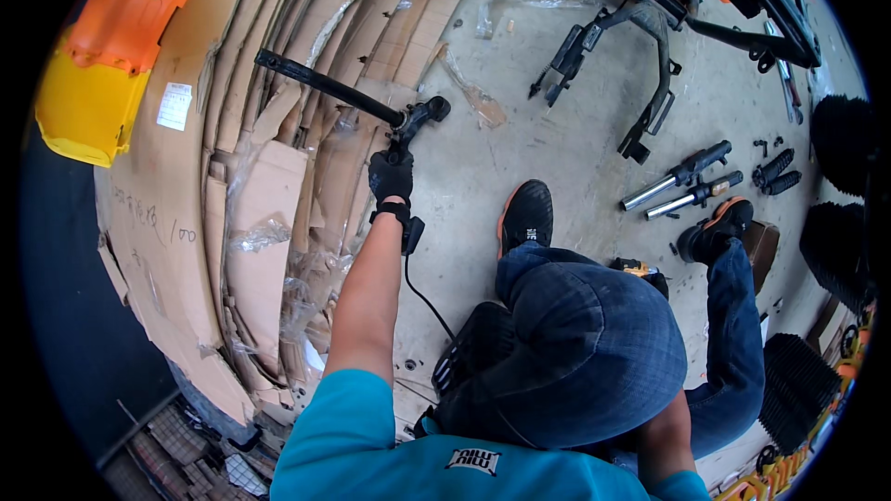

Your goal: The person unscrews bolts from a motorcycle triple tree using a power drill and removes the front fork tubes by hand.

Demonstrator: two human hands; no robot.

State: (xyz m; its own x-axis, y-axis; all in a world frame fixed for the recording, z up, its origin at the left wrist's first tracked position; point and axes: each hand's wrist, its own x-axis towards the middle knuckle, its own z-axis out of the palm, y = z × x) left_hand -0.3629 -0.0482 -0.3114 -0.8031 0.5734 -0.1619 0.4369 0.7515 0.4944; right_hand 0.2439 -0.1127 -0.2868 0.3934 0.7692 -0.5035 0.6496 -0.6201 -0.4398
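Your gloved left hand [391, 174] is closed around the clamp end of the black handlebar bar [329, 88], which slants to 10 o'clock over the flattened cardboard [260, 195]; likely rigid, fairly heavy metal, so grip by the clamp; right hand hidden.

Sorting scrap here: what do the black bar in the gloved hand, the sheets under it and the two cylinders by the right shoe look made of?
Bar: likely metal, matte black paint, a straight rigid tube. Sheets: brown corrugated cardboard, torn edges, some clear plastic film. Cylinders: bright polished metal tubes with black ends, probably steel or chrome. Left hand wears a black fabric-like glove.
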